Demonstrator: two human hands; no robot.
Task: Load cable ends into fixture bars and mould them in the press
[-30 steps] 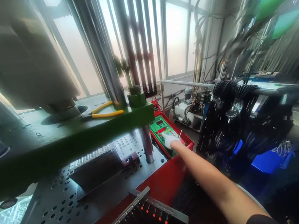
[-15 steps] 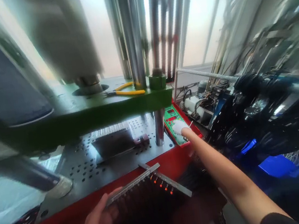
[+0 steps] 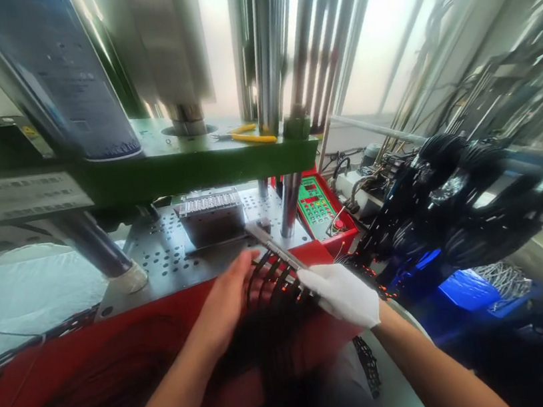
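My right hand [image 3: 345, 294], in a white glove, grips the lower end of a slim metal bar [image 3: 278, 248] that slants up and left towards the press. Thin black cables [image 3: 274, 272], some with orange tips, hang below this bar. My bare left hand [image 3: 235, 286] is curled at the left of the cables, its thumb near the bar. It seems to hold a second metal bar, mostly hidden behind the cables; blur hides its exact grip. Beyond both hands, a metal block [image 3: 213, 222] with a ridged top sits on the perforated press plate [image 3: 166, 245].
A green press platen [image 3: 206, 169] spans above the plate, with yellow-handled pliers [image 3: 254, 135] and a blue-grey can [image 3: 64, 77] on top. Right of the press stands a red-framed control panel [image 3: 314, 201]. Bundles of black cable [image 3: 448, 205] and a blue container [image 3: 468, 290] are at the right.
My right hand has left the control panel and taken hold of a metal bar. My left hand has moved up and right, closer to it. The view has shifted.
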